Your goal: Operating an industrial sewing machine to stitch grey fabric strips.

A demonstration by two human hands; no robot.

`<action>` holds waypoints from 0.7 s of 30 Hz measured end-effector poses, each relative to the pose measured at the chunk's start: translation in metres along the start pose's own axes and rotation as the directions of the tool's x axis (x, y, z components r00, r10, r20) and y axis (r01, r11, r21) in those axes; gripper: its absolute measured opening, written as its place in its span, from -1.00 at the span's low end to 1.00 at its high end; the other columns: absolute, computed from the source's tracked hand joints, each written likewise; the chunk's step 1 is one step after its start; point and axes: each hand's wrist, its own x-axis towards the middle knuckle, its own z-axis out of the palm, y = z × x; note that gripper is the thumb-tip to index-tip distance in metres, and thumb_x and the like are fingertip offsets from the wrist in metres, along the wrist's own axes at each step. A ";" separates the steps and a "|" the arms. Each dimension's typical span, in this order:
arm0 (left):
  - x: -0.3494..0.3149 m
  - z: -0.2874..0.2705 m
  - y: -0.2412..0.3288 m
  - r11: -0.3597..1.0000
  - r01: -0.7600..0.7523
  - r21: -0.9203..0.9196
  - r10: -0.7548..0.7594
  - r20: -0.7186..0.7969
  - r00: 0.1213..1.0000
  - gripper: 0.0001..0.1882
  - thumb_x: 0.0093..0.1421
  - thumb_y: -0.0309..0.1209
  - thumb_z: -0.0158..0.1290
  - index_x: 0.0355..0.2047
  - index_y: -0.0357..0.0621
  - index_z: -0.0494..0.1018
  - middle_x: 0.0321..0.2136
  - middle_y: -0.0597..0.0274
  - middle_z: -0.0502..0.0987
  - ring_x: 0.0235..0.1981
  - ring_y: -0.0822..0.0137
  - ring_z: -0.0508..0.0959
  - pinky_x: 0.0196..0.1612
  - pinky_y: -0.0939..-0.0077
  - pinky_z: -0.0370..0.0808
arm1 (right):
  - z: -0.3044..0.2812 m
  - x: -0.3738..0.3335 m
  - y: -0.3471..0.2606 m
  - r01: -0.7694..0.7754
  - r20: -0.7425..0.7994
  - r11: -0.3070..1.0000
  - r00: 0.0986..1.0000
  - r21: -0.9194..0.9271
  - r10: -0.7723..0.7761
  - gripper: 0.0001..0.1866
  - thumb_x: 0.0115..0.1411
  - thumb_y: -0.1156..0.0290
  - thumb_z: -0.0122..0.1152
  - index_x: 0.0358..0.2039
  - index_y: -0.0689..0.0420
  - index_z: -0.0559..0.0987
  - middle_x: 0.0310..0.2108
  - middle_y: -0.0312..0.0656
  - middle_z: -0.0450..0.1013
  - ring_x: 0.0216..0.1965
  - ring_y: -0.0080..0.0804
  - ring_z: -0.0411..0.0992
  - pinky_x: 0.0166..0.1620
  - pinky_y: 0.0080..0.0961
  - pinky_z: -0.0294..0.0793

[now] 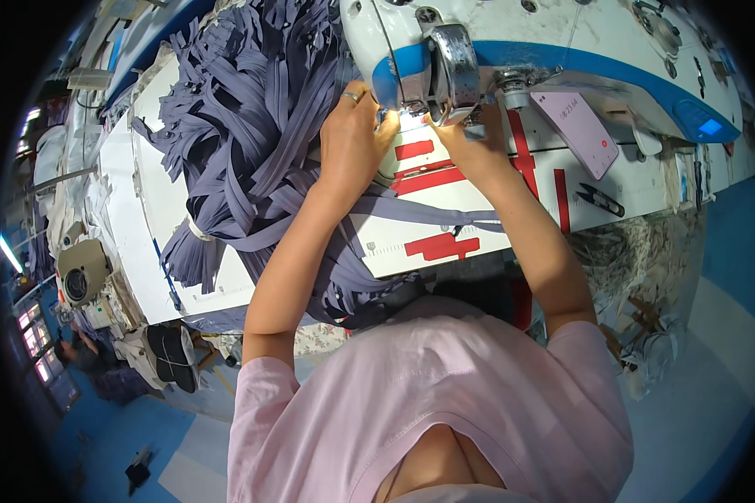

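Both hands are up at the needle area of a white and blue sewing machine (511, 60). My left hand (350, 141), a ring on one finger, sits left of the presser foot with its fingers curled together. From the right, my right hand (474, 149) reaches in, its fingers bent and partly hidden behind the machine's metal guard (453, 75). What the fingertips hold under the bright lamp is too small to make out. A grey-purple zipper (428, 211) crosses the white table below the hands and passes toward my right forearm. A large heap of such zippers (260, 101) lies beside my left arm.
Red tape strips (443, 246) mark the white table (386, 261). Right of my right hand lie a pink phone (574, 134) and black thread snips (600, 199). A pale tie binds one zipper bundle (194, 256) at left. A person (88, 356) is in the far left background.
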 end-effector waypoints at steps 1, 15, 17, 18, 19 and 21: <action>-0.003 -0.004 -0.001 1.000 0.007 0.007 -0.007 -0.005 1.000 -0.77 0.08 -0.49 0.28 -0.28 -0.32 0.52 -0.22 0.02 0.52 -0.37 -0.05 0.60 -0.32 0.16 0.53 | -0.006 0.003 -0.010 0.007 0.001 1.000 1.000 0.009 -0.007 -0.76 0.03 0.35 0.36 -0.29 0.16 0.64 -0.25 0.02 0.58 -0.11 0.08 0.46 0.02 -0.04 0.40; 0.005 -0.016 0.001 0.996 -0.052 0.070 0.055 -0.036 0.998 -0.75 0.16 -0.38 0.28 -0.28 -0.33 0.54 -0.25 -0.04 0.55 -0.37 -0.08 0.61 -0.32 0.15 0.54 | -0.027 0.002 -0.012 0.150 0.539 0.778 0.798 -0.610 0.269 -0.75 0.48 0.25 -0.03 0.11 -0.05 0.41 0.02 -0.19 0.35 0.03 -0.46 0.37 0.09 -0.37 0.53; 0.012 -0.016 0.001 0.997 -0.073 0.037 0.074 -0.022 0.997 -0.78 0.15 -0.39 0.28 -0.28 -0.28 0.55 -0.31 -0.02 0.57 -0.37 -0.04 0.62 -0.30 0.16 0.53 | -0.015 -0.012 -0.004 -0.034 0.230 0.941 0.966 -0.336 0.117 -0.76 0.30 0.26 0.19 -0.12 0.11 0.51 -0.21 -0.06 0.44 -0.16 -0.19 0.44 -0.03 -0.25 0.51; 0.014 -0.015 0.001 0.997 -0.069 0.038 0.070 -0.027 0.997 -0.78 0.15 -0.39 0.28 -0.28 -0.28 0.55 -0.31 -0.02 0.57 -0.37 -0.04 0.62 -0.30 0.16 0.53 | -0.012 -0.016 0.000 -0.091 -0.153 0.996 0.984 0.023 0.094 -0.71 0.12 0.28 0.41 -0.34 0.26 0.61 -0.44 0.07 0.54 -0.35 0.09 0.52 -0.15 -0.13 0.50; 0.009 -0.020 -0.008 0.997 -0.064 0.031 0.064 -0.013 0.998 -0.79 0.14 -0.39 0.28 -0.29 -0.26 0.56 -0.32 -0.01 0.57 -0.37 -0.02 0.62 -0.30 0.17 0.53 | -0.034 -0.005 -0.033 -0.081 -0.073 0.989 0.993 0.124 0.090 -0.75 0.18 0.31 0.38 -0.28 0.23 0.59 -0.35 0.01 0.54 -0.27 0.04 0.51 -0.11 -0.13 0.49; 0.009 -0.021 -0.018 0.998 -0.067 0.013 0.067 -0.002 0.998 -0.80 0.14 -0.40 0.29 -0.31 -0.25 0.56 -0.34 0.00 0.58 -0.37 0.00 0.62 -0.29 0.17 0.53 | -0.058 -0.007 -0.065 -0.211 0.161 0.965 0.969 0.154 0.186 -0.82 0.18 0.38 0.36 -0.25 0.16 0.60 -0.27 -0.08 0.51 -0.19 -0.07 0.49 -0.06 -0.21 0.49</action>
